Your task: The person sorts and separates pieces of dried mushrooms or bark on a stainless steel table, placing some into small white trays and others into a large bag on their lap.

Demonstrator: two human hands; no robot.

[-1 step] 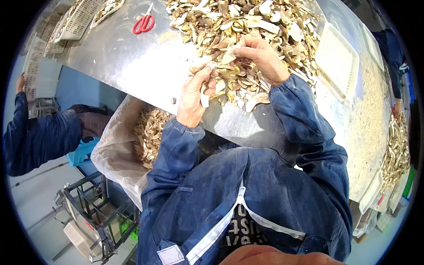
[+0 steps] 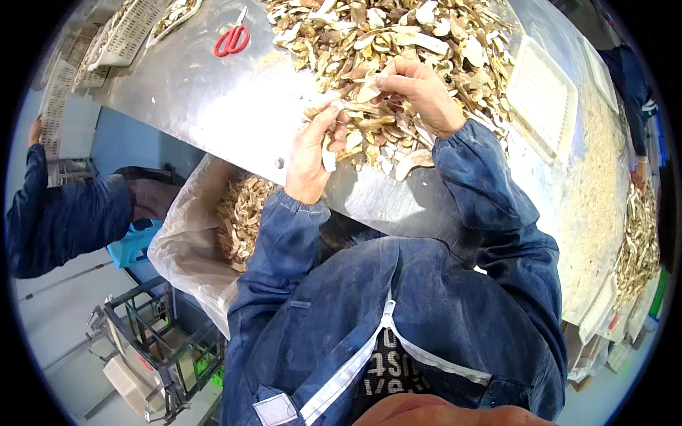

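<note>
A big heap of dried, tan mushroom slices covers the far part of a shiny metal table. My left hand is at the near edge of the heap, fingers curled around a few pale slices. My right hand rests on the heap just to the right, its fingertips pinching a light slice. Both arms wear dark blue sleeves. The two hands are a short gap apart.
Red-handled scissors lie on the table at far left. A white perforated tray sits to the right, white baskets at top left. A plastic-lined bag of slices hangs below the table edge. Co-workers' blue sleeves flank me.
</note>
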